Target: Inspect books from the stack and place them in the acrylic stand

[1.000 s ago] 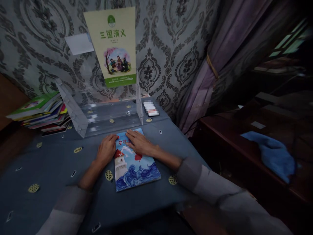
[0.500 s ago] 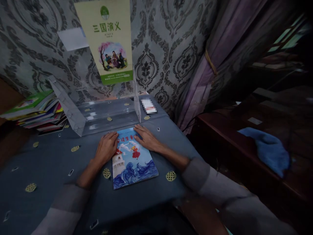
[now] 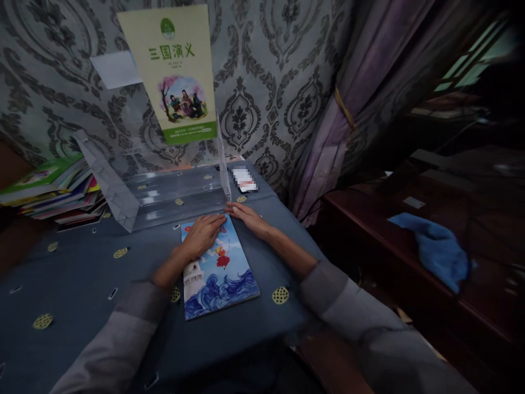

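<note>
A blue picture book [image 3: 221,284] with waves, a white tower and a red-clad figure on its cover lies closed on the cloth-covered table [image 3: 90,306]. Across the upper part of the cover rests my left hand [image 3: 203,236], flat with its fingers stretched out, hiding much of the title. My right hand [image 3: 249,218] is at the book's top right corner, fingers extended, palm toward the table. Its fingertips reach close to the front of a clear plastic stand [image 3: 164,213]; whether they touch it I cannot tell.
A yellow-green book [image 3: 180,76] stands upright at the stand's back. To the left is a stack of books [image 3: 61,189]. A small pixelated card-like item [image 3: 245,179] lies right of the stand. Beyond a purple curtain [image 3: 324,142], a blue cloth [image 3: 438,251] lies on a dark red surface [image 3: 369,230].
My left hand has slid right from the book's left edge onto the upper cover. My right hand has shifted off the cover to its top right corner. The view has shifted slightly.
</note>
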{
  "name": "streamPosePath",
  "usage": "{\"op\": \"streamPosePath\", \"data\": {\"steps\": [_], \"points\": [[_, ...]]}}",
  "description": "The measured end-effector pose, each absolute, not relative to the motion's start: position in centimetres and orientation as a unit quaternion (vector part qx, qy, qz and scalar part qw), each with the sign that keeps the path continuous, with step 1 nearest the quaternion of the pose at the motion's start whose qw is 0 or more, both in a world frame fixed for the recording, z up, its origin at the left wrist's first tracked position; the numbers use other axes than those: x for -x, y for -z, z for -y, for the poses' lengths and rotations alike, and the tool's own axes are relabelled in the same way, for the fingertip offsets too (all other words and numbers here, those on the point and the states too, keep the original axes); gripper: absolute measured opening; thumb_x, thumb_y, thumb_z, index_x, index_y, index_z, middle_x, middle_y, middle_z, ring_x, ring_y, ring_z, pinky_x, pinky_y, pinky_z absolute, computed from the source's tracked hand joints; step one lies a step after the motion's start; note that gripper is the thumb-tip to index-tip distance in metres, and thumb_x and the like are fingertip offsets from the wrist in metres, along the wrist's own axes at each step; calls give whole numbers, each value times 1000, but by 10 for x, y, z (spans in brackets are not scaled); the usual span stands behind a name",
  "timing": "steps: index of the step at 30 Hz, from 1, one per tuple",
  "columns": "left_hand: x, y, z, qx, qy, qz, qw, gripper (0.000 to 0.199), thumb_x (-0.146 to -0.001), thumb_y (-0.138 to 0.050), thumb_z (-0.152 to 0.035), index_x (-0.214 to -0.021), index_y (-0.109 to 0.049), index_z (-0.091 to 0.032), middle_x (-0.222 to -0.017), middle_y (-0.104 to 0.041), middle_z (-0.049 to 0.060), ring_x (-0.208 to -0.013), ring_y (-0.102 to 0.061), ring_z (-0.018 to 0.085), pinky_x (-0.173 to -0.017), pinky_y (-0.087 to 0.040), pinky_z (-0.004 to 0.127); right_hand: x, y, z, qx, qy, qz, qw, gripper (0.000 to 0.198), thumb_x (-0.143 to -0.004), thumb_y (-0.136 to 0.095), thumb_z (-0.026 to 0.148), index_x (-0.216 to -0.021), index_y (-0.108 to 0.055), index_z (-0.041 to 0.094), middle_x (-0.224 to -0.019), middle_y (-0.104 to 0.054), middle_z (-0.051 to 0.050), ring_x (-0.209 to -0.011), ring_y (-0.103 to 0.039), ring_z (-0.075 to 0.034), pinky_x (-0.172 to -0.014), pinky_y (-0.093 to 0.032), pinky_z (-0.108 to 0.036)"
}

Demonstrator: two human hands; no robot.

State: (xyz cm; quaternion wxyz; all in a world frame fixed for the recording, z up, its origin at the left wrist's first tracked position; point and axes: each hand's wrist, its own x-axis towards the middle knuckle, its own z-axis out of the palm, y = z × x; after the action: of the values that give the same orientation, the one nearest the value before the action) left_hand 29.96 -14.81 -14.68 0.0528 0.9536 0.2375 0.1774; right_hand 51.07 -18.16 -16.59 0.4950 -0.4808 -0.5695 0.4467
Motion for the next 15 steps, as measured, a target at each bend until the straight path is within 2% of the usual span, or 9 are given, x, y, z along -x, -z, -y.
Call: {"op": "streamPosePath", "data": {"steps": [6, 10, 15], "points": [[-312, 149, 142, -955, -173, -234, 58, 40, -100, -41, -20, -136, -59, -19, -138, -62, 11, -125, -58, 24, -104, -46, 45, -509, 167, 183, 492, -384, 612, 485, 41, -104, -41, 42, -134, -61, 21, -134, -67, -9, -127, -61, -20, -113, -46, -42], [-310, 150, 142, -955, -167, -236, 61, 40, -100, -42, -19, -136, -58, -20, -139, -62, 11, -125, -58, 25, -104, -46, 44, -509, 168, 191, 503, -346, 638, 470, 39, -101, -48, 44, -127, -67, 22, -135, -67, -7, -130, -58, -22, -117, -40, -46], [-311, 152, 143, -956, -172, -232, 51, 39, -100, -43, -19, -134, -59, -20, -138, -63, 10, -125, -58, 25, -105, -45, 44, -508, 170, 211, 497, -286, 695, 434, 47, -101, -42, 46, -136, -61, 21, -142, -61, -9, -135, -55, -24, -118, -37, -48]]}}
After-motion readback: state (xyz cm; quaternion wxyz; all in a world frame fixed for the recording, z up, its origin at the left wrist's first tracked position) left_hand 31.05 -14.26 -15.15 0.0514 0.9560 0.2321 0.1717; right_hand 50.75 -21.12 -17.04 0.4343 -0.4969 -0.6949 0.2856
